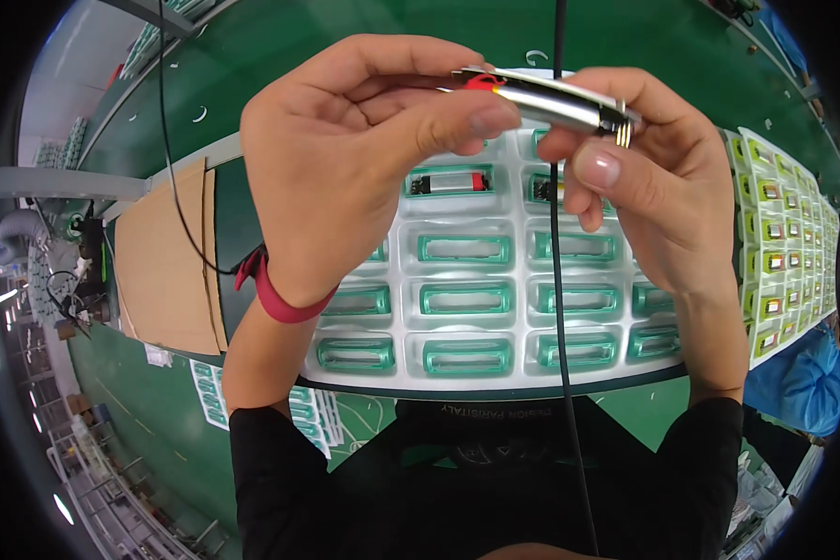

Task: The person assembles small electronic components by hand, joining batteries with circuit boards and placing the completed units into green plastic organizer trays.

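Observation:
Above a white moulded tray (398,322), both hands hold a slim silver battery assembly (555,107) between them. It has a dark circuit board along its top, red wire at its left end and brass-coloured contacts at its right end. My left hand (331,154) is closed, pinching the left end between thumb and fingers. Thumb and fingers of my right hand (667,182) are closed on the right end. In the tray sit clear teal plastic housings (464,248). A similar battery assembly (450,183) lies in one housing below my left hand.
A black cable (559,280) hangs across the tray, and a thin cord runs to the red wristband (289,303) on my left arm. Flattened cardboard (163,261) lies at the left. At the right stands another tray (758,252) with yellow-green housings, near a blue bag (803,383).

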Tool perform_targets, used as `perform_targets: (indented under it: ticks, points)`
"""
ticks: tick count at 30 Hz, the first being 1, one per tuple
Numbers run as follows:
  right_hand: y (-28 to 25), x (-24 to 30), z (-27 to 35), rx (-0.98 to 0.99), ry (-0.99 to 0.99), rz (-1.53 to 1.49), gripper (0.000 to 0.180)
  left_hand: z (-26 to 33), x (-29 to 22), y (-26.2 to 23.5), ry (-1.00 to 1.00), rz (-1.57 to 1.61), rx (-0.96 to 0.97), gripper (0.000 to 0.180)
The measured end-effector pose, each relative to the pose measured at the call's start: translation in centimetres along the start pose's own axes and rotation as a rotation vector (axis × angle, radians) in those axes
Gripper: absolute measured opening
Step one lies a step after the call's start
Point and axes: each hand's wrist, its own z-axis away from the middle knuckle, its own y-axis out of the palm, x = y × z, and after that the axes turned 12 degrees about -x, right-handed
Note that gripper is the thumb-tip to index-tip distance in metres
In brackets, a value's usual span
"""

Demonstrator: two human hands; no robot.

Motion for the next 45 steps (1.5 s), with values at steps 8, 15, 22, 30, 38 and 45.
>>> perform_targets:
  ticks: [8, 15, 22, 30, 38, 45]
  points:
    - [0.0, -1.4, 0.0, -0.125, -0.102, -0.047, 0.026, 0.6, 1.6, 0.7, -0.023, 0.032, 0.035, 0.018]
    - [-0.8, 1.6, -1.4, -0.299, 0.059, -0.131, 0.011, 0.7, -0.9, -4.8, -0.065, -0.88, 0.428, 0.025]
    - [-2.1, 2.0, -1.7, -0.084, 0.302, -0.108, 0.02, 3.9, -1.4, -7.3, -0.131, -1.276, 0.602, 0.034]
    - [-2.2, 0.5, -1.5, -0.016, 0.085, -0.164, 0.031, 4.2, -0.6, -7.6, 0.158, -1.312, 0.66, 0.033]
    - [-2.0, 2.1, -0.6, 0.156, 0.139, 0.0, 0.033, 1.6, -1.8, -4.3, -0.342, 0.199, 0.207, 0.034]
    - [-1.5, 2.7, 0.5, 0.243, -0.005, 0.422, 0.022, 0.0, -3.6, 0.6, 0.6, -0.554, 0.08, 0.019]
